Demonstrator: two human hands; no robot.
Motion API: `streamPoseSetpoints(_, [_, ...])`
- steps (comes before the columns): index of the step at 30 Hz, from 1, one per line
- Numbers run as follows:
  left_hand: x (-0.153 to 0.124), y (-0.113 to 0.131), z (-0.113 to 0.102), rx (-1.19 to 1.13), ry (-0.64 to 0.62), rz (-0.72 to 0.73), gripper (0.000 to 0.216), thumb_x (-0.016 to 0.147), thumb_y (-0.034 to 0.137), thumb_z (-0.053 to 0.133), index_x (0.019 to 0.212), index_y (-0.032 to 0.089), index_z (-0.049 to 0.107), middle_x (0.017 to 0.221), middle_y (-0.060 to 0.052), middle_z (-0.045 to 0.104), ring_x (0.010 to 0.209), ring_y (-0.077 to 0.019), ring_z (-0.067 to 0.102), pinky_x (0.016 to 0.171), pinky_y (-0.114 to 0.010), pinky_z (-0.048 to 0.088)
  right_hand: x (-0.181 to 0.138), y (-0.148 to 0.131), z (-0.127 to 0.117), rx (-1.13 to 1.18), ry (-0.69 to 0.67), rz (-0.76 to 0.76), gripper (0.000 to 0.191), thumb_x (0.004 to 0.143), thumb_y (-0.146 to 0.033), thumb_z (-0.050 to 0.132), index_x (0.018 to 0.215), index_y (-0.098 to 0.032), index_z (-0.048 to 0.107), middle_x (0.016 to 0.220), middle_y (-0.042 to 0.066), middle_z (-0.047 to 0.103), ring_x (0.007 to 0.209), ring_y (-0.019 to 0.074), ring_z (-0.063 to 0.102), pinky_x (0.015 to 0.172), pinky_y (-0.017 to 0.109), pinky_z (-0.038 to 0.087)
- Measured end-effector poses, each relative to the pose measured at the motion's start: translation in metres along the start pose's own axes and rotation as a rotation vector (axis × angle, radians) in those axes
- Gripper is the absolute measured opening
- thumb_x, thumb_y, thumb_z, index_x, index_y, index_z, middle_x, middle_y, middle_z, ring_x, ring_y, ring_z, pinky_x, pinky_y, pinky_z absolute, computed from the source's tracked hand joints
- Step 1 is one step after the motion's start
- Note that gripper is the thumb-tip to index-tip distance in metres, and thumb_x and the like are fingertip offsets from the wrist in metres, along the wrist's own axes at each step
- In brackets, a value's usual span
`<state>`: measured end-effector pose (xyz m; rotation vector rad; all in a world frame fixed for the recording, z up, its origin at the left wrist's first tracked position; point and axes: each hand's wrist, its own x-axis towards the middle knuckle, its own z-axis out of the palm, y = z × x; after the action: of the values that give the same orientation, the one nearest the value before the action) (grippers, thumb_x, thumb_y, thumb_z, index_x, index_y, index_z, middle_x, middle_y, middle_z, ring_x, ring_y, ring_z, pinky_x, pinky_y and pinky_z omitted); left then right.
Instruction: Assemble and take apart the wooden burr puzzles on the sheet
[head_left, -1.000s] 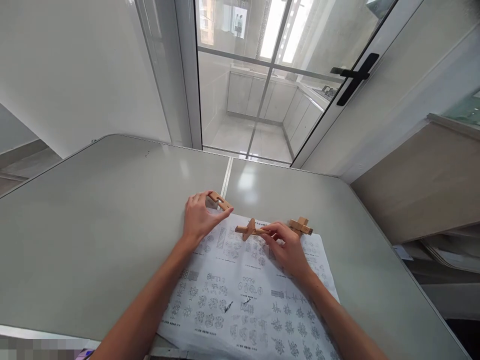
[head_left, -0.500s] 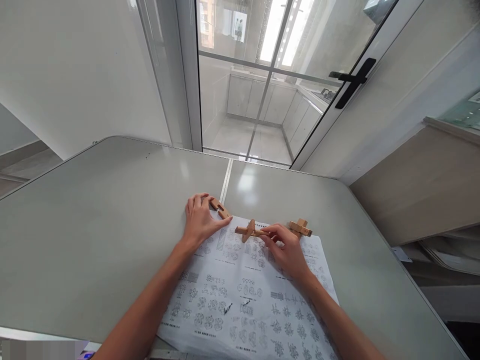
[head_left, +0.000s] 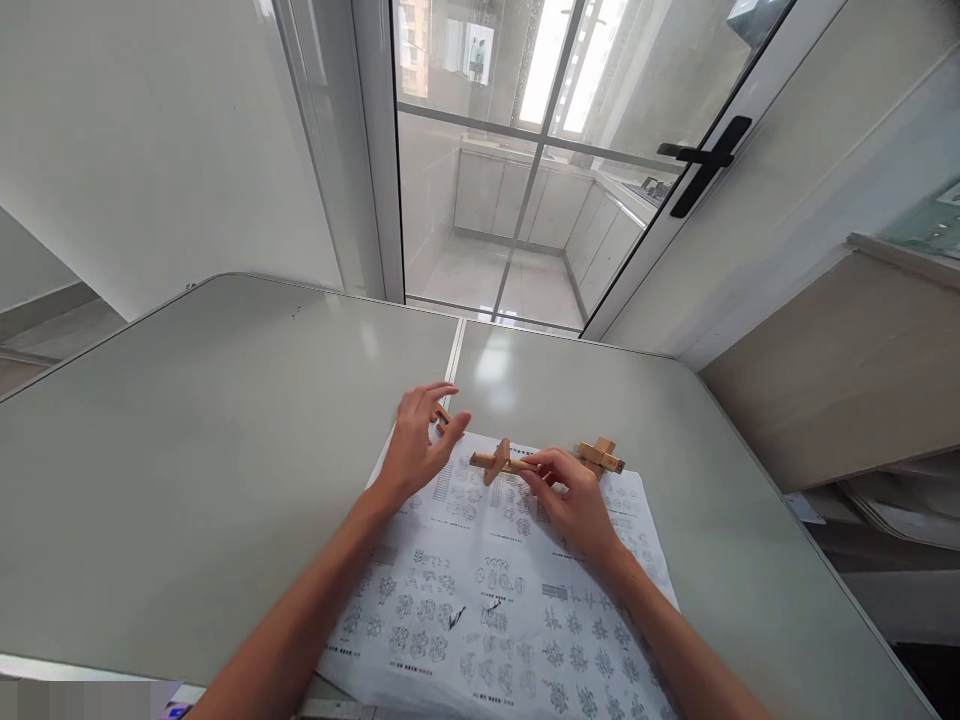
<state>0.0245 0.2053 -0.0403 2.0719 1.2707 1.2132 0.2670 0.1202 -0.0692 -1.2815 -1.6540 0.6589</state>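
Observation:
Pinched between the thumb and fingers of my right hand (head_left: 571, 500) is a wooden puzzle piece assembly (head_left: 496, 461), a stick with a flat piece set across it, held over the upper part of the printed sheet (head_left: 480, 540). My left hand (head_left: 421, 440) has its fingers apart, thumb out to the right, and holds nothing. Just beyond its thumb lie notched wooden puzzle pieces (head_left: 442, 420), partly hidden by the hand. Another joined wooden cluster (head_left: 600, 455) rests at the sheet's top right, beyond my right hand.
The sheet of line diagrams lies on a grey-green table (head_left: 187, 450) with a pale seam (head_left: 454, 362). Past the table's far edge stands a glazed door (head_left: 525, 200) with a black handle (head_left: 711, 167). A wooden panel (head_left: 840, 350) flanks the right side.
My left hand has shifted right and lifted from the notched pieces, its fingers now reaching toward the right. My right hand and the wooden assembly have stayed in place.

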Motion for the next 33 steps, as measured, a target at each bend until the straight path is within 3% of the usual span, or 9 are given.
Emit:
streamPoseSetpoints(3, [-0.005,0.011,0.000,-0.128,-0.203,0.018,0.045,0.096,0.049,0.069,0.134,0.027,0.062,0.133,-0.009,0.067,0.119,-0.0272,0.064,0.100,-0.042,0.052,0.000,0.000,0.000,-0.007,-0.005,-0.002,0.016,0.103,-0.037,0.064,0.104,-0.024,0.073,0.096,0.005,0.073,0.073,0.0185,0.064,0.065,0.033,0.054])
streamPoseSetpoints(6, [-0.010,0.015,0.005,-0.179,-0.347,0.071,0.063,0.081,0.050,0.085,0.134,0.026,0.061,0.133,-0.009,0.070,0.122,-0.0293,0.064,0.100,-0.041,0.053,-0.001,0.001,0.001,-0.008,0.002,-0.010,0.015,0.103,-0.037,0.065,0.103,-0.024,0.072,0.096,0.005,0.072,0.072,0.0180,0.064,0.065,0.033,0.054])
streamPoseSetpoints(8, [-0.012,0.014,0.009,-0.179,-0.403,0.117,0.059,0.080,0.050,0.087,0.129,0.025,0.064,0.124,-0.008,0.074,0.118,-0.0284,0.067,0.101,-0.041,0.052,-0.001,0.001,0.001,-0.014,0.006,-0.014,0.016,0.103,-0.038,0.065,0.102,-0.024,0.072,0.094,0.005,0.072,0.071,0.0179,0.064,0.065,0.033,0.054])
streamPoseSetpoints(11, [-0.013,0.012,0.014,-0.161,-0.466,0.139,0.042,0.085,0.048,0.083,0.116,0.023,0.069,0.105,-0.005,0.077,0.099,-0.0243,0.071,0.089,-0.036,0.052,-0.001,0.000,0.001,-0.016,-0.001,-0.013,0.016,0.103,-0.039,0.065,0.102,-0.024,0.072,0.093,0.004,0.071,0.070,0.0179,0.063,0.065,0.033,0.054])
streamPoseSetpoints(16, [-0.013,0.010,0.015,-0.195,-0.502,0.107,0.026,0.093,0.046,0.074,0.104,0.022,0.071,0.096,-0.004,0.074,0.087,-0.0207,0.068,0.080,-0.031,0.051,0.000,-0.003,0.001,-0.010,-0.013,-0.001,0.020,0.103,-0.042,0.063,0.102,-0.024,0.071,0.095,0.006,0.072,0.070,0.0189,0.064,0.065,0.034,0.055])
streamPoseSetpoints(33, [-0.012,0.012,0.012,-0.220,-0.515,0.090,0.027,0.092,0.046,0.074,0.100,0.021,0.072,0.099,-0.005,0.076,0.090,-0.0209,0.069,0.079,-0.028,0.052,0.001,-0.003,-0.001,-0.020,-0.025,-0.032,0.014,0.103,-0.036,0.063,0.102,-0.024,0.071,0.093,0.005,0.071,0.071,0.0178,0.063,0.064,0.032,0.054])
